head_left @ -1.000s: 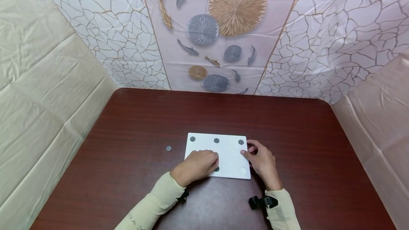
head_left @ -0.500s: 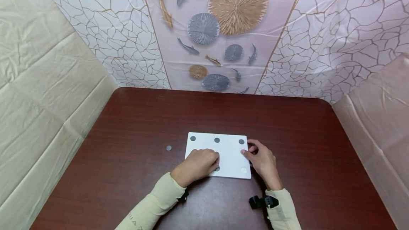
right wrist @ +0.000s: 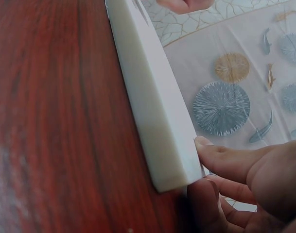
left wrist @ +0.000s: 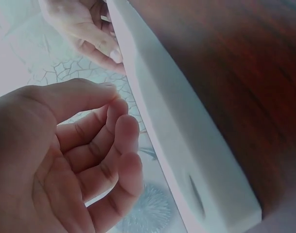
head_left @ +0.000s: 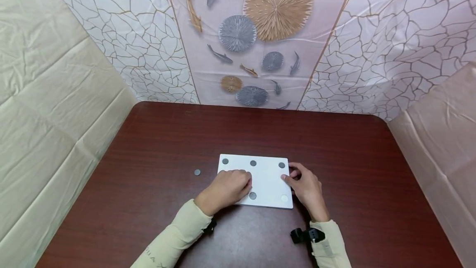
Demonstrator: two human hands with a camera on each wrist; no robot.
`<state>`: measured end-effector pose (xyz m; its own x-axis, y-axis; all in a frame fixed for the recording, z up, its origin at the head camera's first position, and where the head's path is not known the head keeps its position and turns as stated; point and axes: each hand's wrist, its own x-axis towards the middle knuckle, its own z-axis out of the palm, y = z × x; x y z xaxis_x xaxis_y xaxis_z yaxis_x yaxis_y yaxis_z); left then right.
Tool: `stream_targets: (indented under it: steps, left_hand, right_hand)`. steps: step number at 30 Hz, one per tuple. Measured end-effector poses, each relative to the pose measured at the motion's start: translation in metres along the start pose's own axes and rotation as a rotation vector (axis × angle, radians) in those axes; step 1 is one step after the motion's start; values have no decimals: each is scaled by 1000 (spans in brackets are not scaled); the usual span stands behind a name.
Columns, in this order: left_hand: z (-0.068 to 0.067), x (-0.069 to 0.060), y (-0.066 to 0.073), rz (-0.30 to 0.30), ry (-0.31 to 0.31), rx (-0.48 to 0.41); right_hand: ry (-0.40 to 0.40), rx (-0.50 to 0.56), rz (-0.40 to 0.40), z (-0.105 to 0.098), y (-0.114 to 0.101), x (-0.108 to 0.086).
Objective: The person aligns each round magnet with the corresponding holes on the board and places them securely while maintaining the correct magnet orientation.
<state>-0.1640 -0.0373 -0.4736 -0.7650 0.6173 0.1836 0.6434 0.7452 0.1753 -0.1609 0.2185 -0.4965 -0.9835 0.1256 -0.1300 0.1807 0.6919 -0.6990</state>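
Observation:
A white rectangular board lies on the table, with grey round discs along its far edge, such as the middle disc. Another grey disc sits near the middle of its near edge, and a pale round spot marks its near right corner. My left hand is over the board's left part, hiding its near left corner. In the left wrist view, those fingers curl and the thumb tip meets the index fingertip, nothing visible between. My right hand grips the board's right edge, thumb on top.
One loose grey disc lies on the dark red-brown wooden table, left of the board. Behind the table hangs a patterned cloth, and plain cream cloth covers the left side.
My left hand has moved a little left and away from the board's near edge, uncovering the near middle disc. The right hand keeps its grip on the board.

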Motion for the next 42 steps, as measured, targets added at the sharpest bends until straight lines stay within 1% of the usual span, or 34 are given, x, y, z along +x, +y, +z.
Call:
stream_targets:
  steps: [4, 9, 18, 24, 27, 32, 37, 42]
  left_hand:
    - [-3, -2, -3, 2, 18, 24]
    - [-6, -4, -9, -25, -1, 27]
    - [-12, -12, -27, -125, -53, -57]
    - [-18, -20, -39, -189, -54, -107]
    - [-22, -22, -44, -208, -43, -105]
    - [-28, -27, -51, -238, -61, -92]
    - [-35, -33, -60, -312, -70, -115]
    - [-39, -37, -72, -369, -74, -124]
  right_hand:
    - [-2, -6, -3, 0, 0, 0]
    - [-5, -12, -5, 0, 0, 0]
    - [-10, -13, -3, 0, 0, 0]
    - [-4, -11, -5, 0, 0, -1]
    - [-2, -7, -6, 0, -1, -1]
    - [-10, -10, -1, 1, 0, -2]
    - [-14, -11, -6, 2, 0, -2]
    - [-8, -10, -6, 1, 0, -1]
